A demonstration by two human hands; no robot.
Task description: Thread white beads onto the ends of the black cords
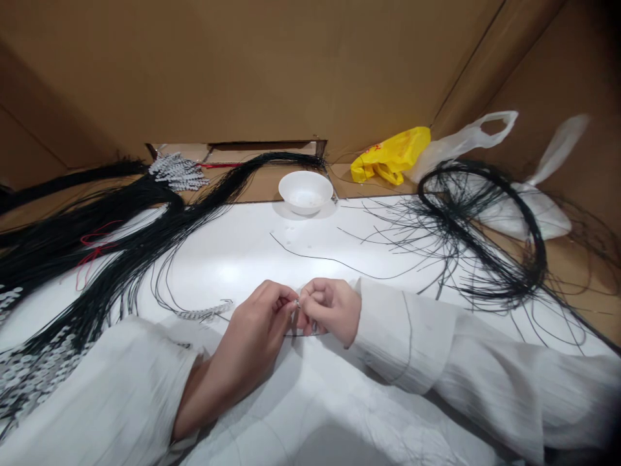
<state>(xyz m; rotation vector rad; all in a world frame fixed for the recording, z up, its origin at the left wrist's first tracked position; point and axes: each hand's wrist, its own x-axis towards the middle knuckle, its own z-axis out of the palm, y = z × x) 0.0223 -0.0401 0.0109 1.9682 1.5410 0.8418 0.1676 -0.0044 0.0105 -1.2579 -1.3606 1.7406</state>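
My left hand and my right hand meet at the near edge of the white board, above my lap. Thumb and forefinger of each are pinched together, fingertip to fingertip. A tiny pale, shiny piece shows between them, too small to name. The right hand's other fingers are curled in, and a bit of dark cord shows below them. Left of my left hand lies a short row of clear-whitish small pieces on thin black cord. A loose black cord curves across the board beyond my hands.
Thick bundles of black cord with white-tipped ends spread over the left side, one tied with red string. A white bowl stands at the back. Rightward are a yellow bag, a coil of black cord and a knotted clear bag. Cardboard walls enclose the board.
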